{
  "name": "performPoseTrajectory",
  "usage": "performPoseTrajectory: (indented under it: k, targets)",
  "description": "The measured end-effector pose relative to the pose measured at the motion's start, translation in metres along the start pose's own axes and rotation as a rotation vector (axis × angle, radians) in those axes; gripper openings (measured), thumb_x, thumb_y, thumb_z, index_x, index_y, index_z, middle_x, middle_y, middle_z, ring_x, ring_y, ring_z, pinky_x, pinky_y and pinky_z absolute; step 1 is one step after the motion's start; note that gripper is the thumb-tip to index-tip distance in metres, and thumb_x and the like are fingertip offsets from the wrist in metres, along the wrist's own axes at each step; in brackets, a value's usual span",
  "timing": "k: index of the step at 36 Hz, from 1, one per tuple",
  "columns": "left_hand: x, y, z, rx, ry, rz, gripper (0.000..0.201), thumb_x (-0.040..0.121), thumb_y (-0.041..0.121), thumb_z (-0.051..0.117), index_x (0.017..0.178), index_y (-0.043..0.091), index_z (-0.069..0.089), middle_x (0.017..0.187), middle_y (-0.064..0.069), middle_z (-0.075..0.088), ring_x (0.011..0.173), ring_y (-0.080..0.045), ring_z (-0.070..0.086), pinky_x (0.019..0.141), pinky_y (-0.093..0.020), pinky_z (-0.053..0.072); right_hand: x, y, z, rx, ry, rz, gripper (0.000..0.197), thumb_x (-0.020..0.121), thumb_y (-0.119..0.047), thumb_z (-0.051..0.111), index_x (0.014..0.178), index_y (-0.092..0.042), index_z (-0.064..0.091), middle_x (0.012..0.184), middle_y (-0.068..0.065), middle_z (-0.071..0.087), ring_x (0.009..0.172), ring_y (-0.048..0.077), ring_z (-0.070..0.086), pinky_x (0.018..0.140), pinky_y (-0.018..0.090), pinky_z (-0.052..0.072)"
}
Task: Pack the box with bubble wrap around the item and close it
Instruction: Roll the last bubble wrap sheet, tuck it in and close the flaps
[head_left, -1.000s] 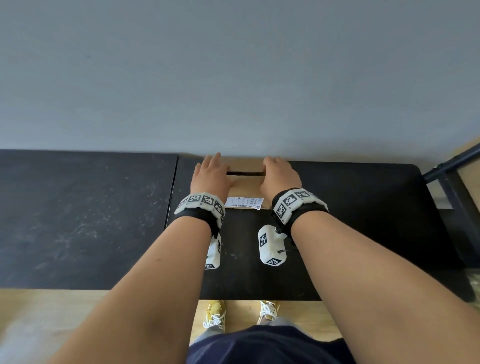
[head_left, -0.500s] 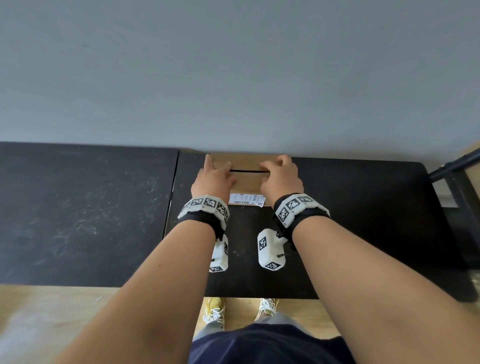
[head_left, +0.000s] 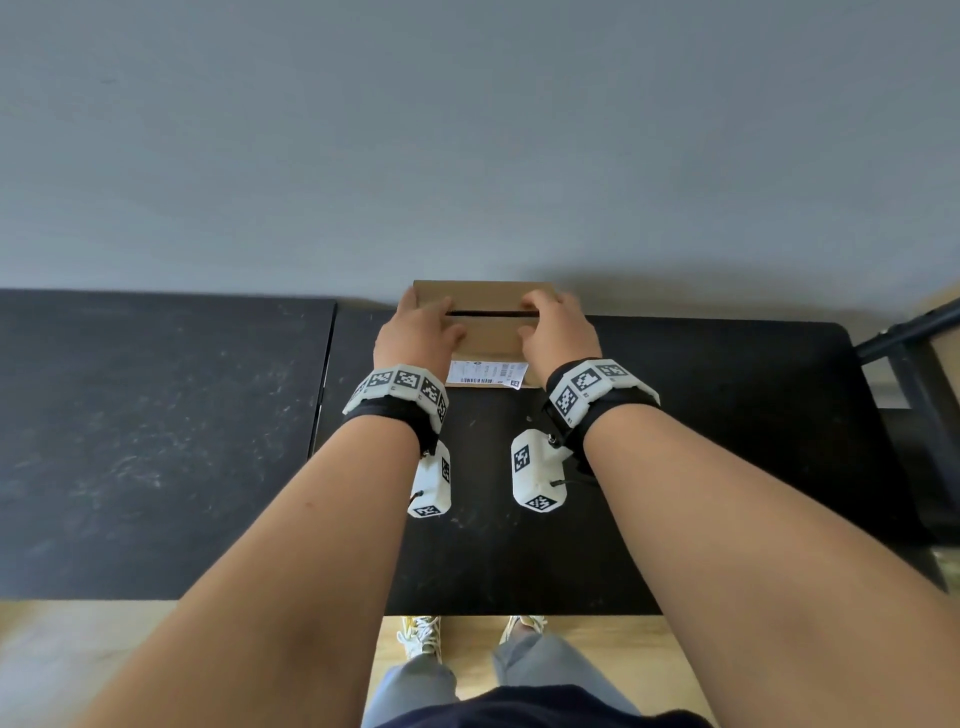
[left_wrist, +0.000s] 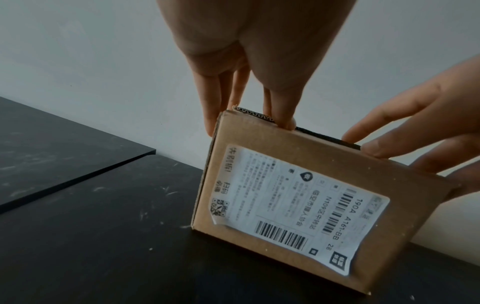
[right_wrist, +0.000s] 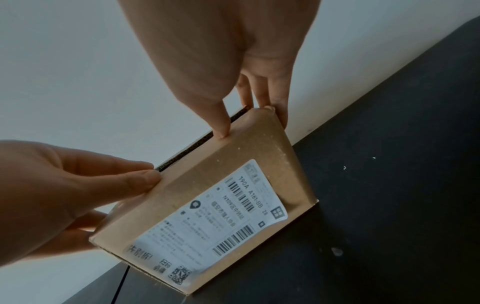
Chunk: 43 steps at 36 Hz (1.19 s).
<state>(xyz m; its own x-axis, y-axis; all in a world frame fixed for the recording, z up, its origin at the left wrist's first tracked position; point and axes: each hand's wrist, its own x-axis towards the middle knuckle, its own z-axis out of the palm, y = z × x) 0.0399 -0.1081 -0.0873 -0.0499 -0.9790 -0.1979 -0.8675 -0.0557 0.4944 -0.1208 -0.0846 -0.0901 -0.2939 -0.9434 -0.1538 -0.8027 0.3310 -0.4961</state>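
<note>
A small cardboard box (head_left: 488, 340) stands at the far edge of the black table (head_left: 701, 467), against the wall. Its top flaps are folded down with a thin dark slit (head_left: 488, 314) left between them. A white shipping label (head_left: 485, 373) covers its near face (left_wrist: 324, 168). My left hand (head_left: 415, 332) grips the box's left end, thumb on the near flap and fingers down the side. Holding the right end the same way is my right hand (head_left: 558, 330), its thumb (right_wrist: 221, 123) pressing beside the slit. Whatever is inside is hidden.
A grey wall (head_left: 467, 156) rises directly behind the box. A second dark tabletop (head_left: 156, 441) adjoins on the left, with a narrow seam between. A black frame (head_left: 914, 364) stands at the far right. Wooden floor and my shoes show below the table's near edge.
My fingers lay flat over the far flap a second ago; both hands have since slid outward to the box's ends. The far flap now shows bare between them.
</note>
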Motion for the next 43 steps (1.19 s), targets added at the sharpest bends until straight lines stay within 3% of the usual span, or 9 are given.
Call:
performPoseTrajectory:
  k: [4,7,14,17,23,26,28,35,43]
  targets:
    - [0.017,0.006,0.002,-0.034,0.033,0.002,0.044,0.094,0.033,0.058,0.137,0.028,0.053,0.158,-0.001,0.026,0.127,-0.028,0.05,0.102,-0.036,0.041,0.017,0.002,-0.003,0.024,0.026,-0.003,0.031,0.093,-0.015,0.056,0.124,-0.02,0.054,0.132,0.006,0.045,0.092,0.029,0.064,0.074,0.029,0.046]
    - [0.028,0.01,0.003,-0.051,0.042,0.005,0.042,0.094,0.032,0.058,0.135,0.027,0.055,0.156,0.001,0.028,0.12,-0.029,0.055,0.098,-0.036,0.044,0.028,0.002,-0.005,0.051,0.034,0.0,0.031,0.094,-0.015,0.056,0.124,-0.019,0.055,0.132,0.006,0.044,0.094,0.029,0.064,0.078,0.032,0.049]
    - [0.042,0.014,0.003,-0.05,0.063,0.01,0.032,0.092,0.03,0.061,0.122,0.019,0.058,0.136,-0.003,0.036,0.088,-0.031,0.063,0.076,-0.034,0.05,0.039,0.004,-0.003,0.074,0.036,-0.023,0.032,0.094,-0.016,0.055,0.126,-0.017,0.054,0.134,0.008,0.042,0.091,0.03,0.064,0.075,0.031,0.049]
    - [0.046,0.018,0.001,-0.005,0.044,0.017,0.031,0.094,0.029,0.059,0.122,0.016,0.056,0.133,-0.006,0.036,0.085,-0.032,0.062,0.071,-0.034,0.05,0.044,0.005,-0.005,0.087,0.02,-0.04,0.033,0.094,-0.016,0.053,0.127,-0.017,0.054,0.135,0.008,0.041,0.093,0.03,0.063,0.078,0.034,0.05]
    - [0.055,0.024,0.0,0.029,-0.007,0.002,0.032,0.095,0.029,0.056,0.124,0.016,0.054,0.132,-0.011,0.035,0.087,-0.033,0.062,0.078,-0.038,0.053,0.052,0.008,-0.007,0.032,-0.022,-0.071,0.033,0.097,-0.02,0.048,0.13,-0.018,0.05,0.137,0.01,0.039,0.094,0.03,0.061,0.075,0.033,0.049]
    - [0.049,0.024,0.003,0.073,0.009,-0.009,0.032,0.096,0.031,0.053,0.126,0.018,0.053,0.134,-0.009,0.035,0.085,-0.033,0.062,0.068,-0.037,0.051,0.047,0.011,-0.004,0.026,-0.026,-0.079,0.034,0.098,-0.022,0.046,0.132,-0.02,0.048,0.134,0.011,0.04,0.093,0.031,0.06,0.073,0.033,0.048]
    - [0.043,0.024,0.005,0.113,0.031,-0.007,0.033,0.098,0.033,0.05,0.127,0.019,0.052,0.134,-0.008,0.036,0.086,-0.033,0.062,0.065,-0.037,0.049,0.044,0.013,-0.004,0.038,-0.031,-0.08,0.035,0.098,-0.024,0.045,0.133,-0.02,0.048,0.133,0.013,0.041,0.093,0.034,0.06,0.074,0.035,0.049]
    - [0.028,0.03,-0.005,0.205,0.07,0.018,0.037,0.099,0.033,0.045,0.133,0.017,0.049,0.142,-0.007,0.039,0.114,-0.029,0.054,0.081,-0.042,0.052,0.036,0.012,-0.012,0.033,-0.05,-0.103,0.042,0.1,-0.027,0.04,0.141,-0.026,0.041,0.141,0.014,0.035,0.107,0.035,0.057,0.083,0.036,0.048]
    - [0.01,0.037,-0.024,0.228,0.064,-0.002,0.049,0.096,0.01,0.039,0.143,0.023,0.038,0.155,-0.003,0.023,0.132,-0.027,0.04,0.09,-0.041,0.047,0.022,0.004,-0.034,-0.03,-0.063,-0.15,0.054,0.097,-0.022,0.043,0.149,-0.027,0.031,0.151,0.013,0.025,0.127,0.033,0.046,0.098,0.039,0.045]
